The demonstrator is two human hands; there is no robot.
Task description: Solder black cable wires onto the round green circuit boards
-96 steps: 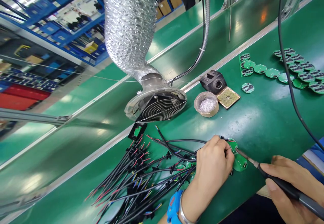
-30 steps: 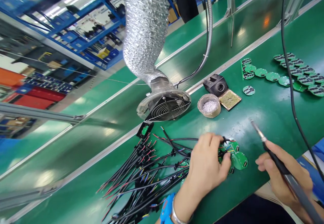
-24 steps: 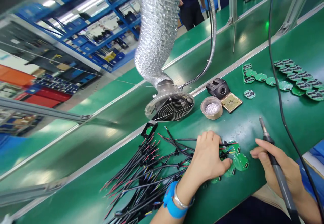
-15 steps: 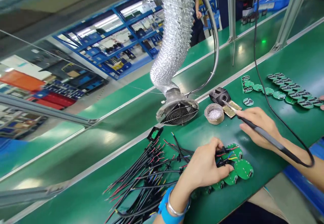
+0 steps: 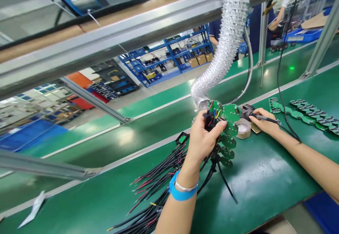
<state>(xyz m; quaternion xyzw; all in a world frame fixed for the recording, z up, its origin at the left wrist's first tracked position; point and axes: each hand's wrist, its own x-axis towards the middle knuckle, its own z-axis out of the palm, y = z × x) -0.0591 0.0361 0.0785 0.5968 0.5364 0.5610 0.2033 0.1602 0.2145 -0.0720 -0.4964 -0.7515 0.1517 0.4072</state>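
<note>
My left hand (image 5: 202, 140) is closed on a strip of round green circuit boards (image 5: 231, 114), held up above the bench. Black cables with red, blue and yellow wire ends lie against the top boards, and the rest of the strip hangs below. With a pen-like grip, my right hand (image 5: 267, 123) holds a soldering iron (image 5: 256, 115). The iron's front end is at the black soldering iron stand (image 5: 247, 111), its tip hard to see. Beside the stand sits a round container (image 5: 243, 131) of silvery material, partly covered by the boards.
Stripped black cables (image 5: 159, 172) lie in a bundle on the green bench (image 5: 265, 191). More round boards (image 5: 315, 115) rest at the right. A silver duct (image 5: 227, 50) hangs overhead, its hood behind the boards. The iron's cord (image 5: 280, 68) drops from above. People stand across the line.
My left hand has raised the circuit board strip off the bench, tilting it up before the duct hood. My right hand has moved the soldering iron back against the stand. The view has shifted.
</note>
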